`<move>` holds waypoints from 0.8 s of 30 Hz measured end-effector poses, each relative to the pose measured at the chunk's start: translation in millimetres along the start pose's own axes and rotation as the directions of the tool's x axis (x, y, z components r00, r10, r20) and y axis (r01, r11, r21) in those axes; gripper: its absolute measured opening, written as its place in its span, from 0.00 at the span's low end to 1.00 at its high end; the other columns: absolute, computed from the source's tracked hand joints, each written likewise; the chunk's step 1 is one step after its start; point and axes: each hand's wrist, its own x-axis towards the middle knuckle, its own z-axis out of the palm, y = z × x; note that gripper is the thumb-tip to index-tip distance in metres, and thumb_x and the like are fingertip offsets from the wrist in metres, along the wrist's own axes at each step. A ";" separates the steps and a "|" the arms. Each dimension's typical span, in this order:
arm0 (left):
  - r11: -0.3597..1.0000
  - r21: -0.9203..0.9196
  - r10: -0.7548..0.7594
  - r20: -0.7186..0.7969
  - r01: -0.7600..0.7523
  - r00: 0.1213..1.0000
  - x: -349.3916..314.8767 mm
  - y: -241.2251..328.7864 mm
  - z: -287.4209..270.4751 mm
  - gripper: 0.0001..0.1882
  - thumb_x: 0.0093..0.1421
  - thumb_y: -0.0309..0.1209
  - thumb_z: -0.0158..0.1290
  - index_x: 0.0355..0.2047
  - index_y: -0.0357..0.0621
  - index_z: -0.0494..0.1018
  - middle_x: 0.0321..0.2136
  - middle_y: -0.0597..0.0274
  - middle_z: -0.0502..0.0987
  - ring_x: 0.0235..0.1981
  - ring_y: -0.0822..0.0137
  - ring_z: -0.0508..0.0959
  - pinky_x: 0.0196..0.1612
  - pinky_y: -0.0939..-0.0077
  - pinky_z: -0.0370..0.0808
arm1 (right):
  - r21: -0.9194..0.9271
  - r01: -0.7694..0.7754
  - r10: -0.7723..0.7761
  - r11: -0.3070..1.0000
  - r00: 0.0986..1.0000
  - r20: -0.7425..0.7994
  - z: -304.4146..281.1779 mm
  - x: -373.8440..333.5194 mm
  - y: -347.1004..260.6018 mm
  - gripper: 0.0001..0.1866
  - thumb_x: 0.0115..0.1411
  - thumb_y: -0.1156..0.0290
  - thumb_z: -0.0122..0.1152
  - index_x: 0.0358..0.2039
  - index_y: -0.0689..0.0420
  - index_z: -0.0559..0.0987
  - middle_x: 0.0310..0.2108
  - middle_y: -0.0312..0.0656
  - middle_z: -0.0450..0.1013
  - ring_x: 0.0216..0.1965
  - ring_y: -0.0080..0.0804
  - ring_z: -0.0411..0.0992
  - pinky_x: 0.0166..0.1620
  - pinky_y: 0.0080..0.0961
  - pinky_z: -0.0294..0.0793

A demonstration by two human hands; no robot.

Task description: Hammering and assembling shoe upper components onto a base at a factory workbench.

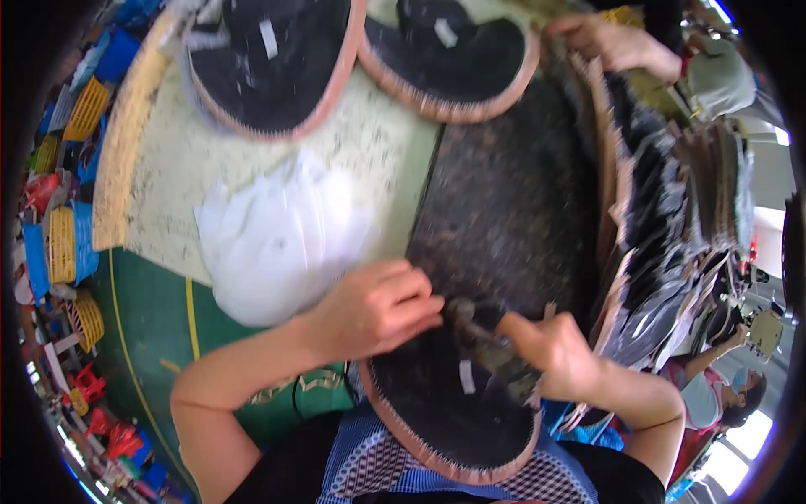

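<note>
A rounded black fabric piece (453,412) with a pinkish-brown stitched rim and a small white label rests across my lap at the table's near edge. My left hand (382,311) is closed in a pinch at its upper edge; what lies between the fingertips is hidden. Close by on the right, my right hand (550,353) is closed round something dark and greyish at the piece's upper right, too blurred to name. Two similar black pieces, one left (277,67) and one right (445,67), lie at the far side of the table.
A white plastic bag (285,244) sits left on the pale table (168,193), beside a dark board (512,193). Stacked black pieces (655,227) stand along the right. Another person's hand (613,42) touches the far right end. Baskets (63,244) line the left beyond a green floor (151,311).
</note>
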 end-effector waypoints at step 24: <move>0.999 0.030 -0.016 -0.076 0.018 0.997 -8.5 13.7 5.7 0.14 0.51 0.30 0.69 0.39 0.42 0.83 0.31 0.66 0.77 0.31 0.64 0.77 0.34 0.72 0.76 | -0.014 -0.013 0.012 1.000 0.997 -0.076 16.5 -19.6 3.1 0.16 0.54 0.72 0.61 0.43 0.61 0.71 0.17 0.50 0.74 0.22 0.52 0.76 0.24 0.45 0.74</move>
